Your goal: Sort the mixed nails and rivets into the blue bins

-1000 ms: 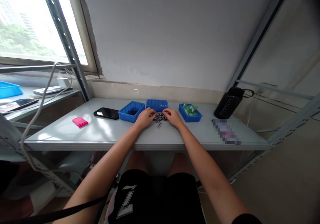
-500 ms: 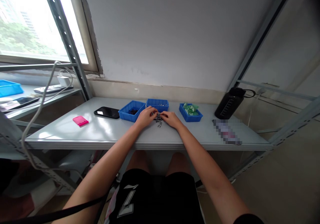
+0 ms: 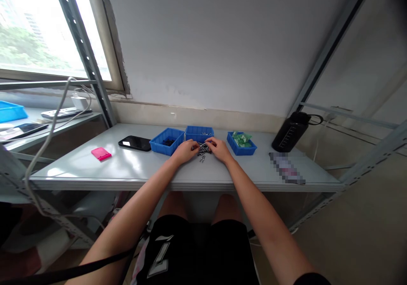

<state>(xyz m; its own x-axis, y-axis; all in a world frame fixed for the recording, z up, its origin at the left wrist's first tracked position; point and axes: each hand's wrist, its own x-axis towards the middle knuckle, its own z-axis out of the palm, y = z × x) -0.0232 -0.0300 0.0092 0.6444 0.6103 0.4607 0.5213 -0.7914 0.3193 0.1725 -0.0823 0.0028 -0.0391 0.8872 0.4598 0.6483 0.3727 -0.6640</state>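
A small pile of metal screws [image 3: 204,149] lies on the grey table between my two hands. At the pile's left edge my left hand [image 3: 185,151] has its fingers closed, with a small dark piece at the fingertips that is too small to name. My right hand [image 3: 219,149] reaches in from the other side, thumb and forefinger pinched over the screws; what it grips, if anything, is hidden. Just behind is a blue bin [image 3: 199,131] with a few silvery pieces in it. Beside my left hand stands another blue bin [image 3: 159,147], holding small dark parts.
Right of my hands, a third blue bin [image 3: 244,150] holds green plastic packets [image 3: 241,139]. A black bottle [image 3: 291,132] stands farther right, near a blurred-out flat item [image 3: 288,168]. A phone [image 3: 135,143] and a pink case [image 3: 101,153] lie on the left.
Both hands have shifted slightly; my right fingers have lifted a little toward the back of the pile. More of the screws shows between the hands.
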